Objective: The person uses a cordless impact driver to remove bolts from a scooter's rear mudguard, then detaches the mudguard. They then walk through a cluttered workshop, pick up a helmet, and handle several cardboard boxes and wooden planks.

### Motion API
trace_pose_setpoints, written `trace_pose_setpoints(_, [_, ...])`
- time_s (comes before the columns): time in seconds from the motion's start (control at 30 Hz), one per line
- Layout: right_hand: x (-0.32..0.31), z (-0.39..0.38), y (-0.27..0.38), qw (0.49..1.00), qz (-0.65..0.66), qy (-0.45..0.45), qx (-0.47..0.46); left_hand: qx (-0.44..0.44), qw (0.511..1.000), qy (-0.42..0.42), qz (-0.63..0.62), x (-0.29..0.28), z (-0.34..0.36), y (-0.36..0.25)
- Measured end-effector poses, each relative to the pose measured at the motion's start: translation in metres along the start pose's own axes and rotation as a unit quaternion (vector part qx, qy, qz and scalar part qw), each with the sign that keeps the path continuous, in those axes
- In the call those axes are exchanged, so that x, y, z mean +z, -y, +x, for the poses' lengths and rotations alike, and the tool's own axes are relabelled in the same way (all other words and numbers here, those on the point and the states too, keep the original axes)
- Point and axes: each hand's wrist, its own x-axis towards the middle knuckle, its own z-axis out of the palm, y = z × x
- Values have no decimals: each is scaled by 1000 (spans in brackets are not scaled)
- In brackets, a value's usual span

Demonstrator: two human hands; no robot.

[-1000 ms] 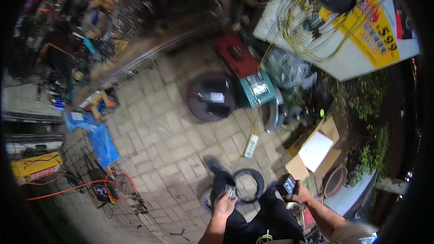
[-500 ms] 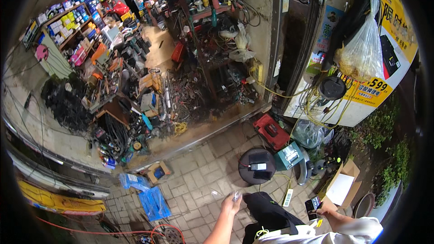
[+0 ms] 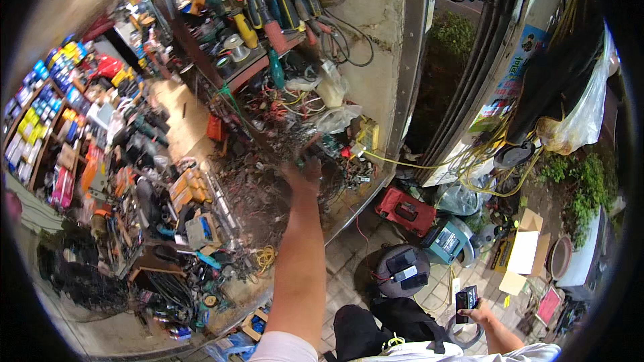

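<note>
My left arm stretches forward over a heap of small metal parts and wires (image 3: 268, 194) on the shop floor. At its end, my left hand (image 3: 305, 173) is low over the heap, beneath a tool rack. Motion smears its fingers, so I cannot make out anything in them. On the right, near my lap, my right hand (image 3: 477, 312) is closed around a small black box-shaped object (image 3: 464, 303) with pale print on its face. The object's exact kind does not show.
Screwdrivers (image 3: 280, 0) hang on the rack above. A round stool (image 3: 384, 275) bears several flat devices. Beside it are a red tool case (image 3: 406, 212), a teal box-shaped device (image 3: 445, 243) and an open cardboard box (image 3: 527, 245). A yellow cable (image 3: 429, 163) crosses the doorway.
My left hand has gone from beside my lap, where it held something small and shiny, forward into the cluttered shop. My view has shifted toward the shop. The right hand keeps its hold.
</note>
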Motion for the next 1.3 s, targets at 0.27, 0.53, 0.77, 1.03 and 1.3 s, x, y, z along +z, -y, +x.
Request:
trace_pose_setpoints(0.27, [101,-66,113,988,10,-147,-37,-384,733,144,543,-121,-110,132])
trace_pose_setpoints(0.53, [235,-128,217,974,-43,-213,-60,-373,602,267,654,-177,-238,130])
trace_pose_setpoints(0.77, [209,-191,153,878,421,-228,-20,-461,269,493,687,-160,-283,164])
trace_pose_setpoints(1.03, [200,-274,-15,757,525,-386,42,-609,232,386,653,-274,-416,264])
trace_pose_setpoints(1.3, [139,-355,-168,710,556,-432,9,-581,195,396,684,-376,-565,355])
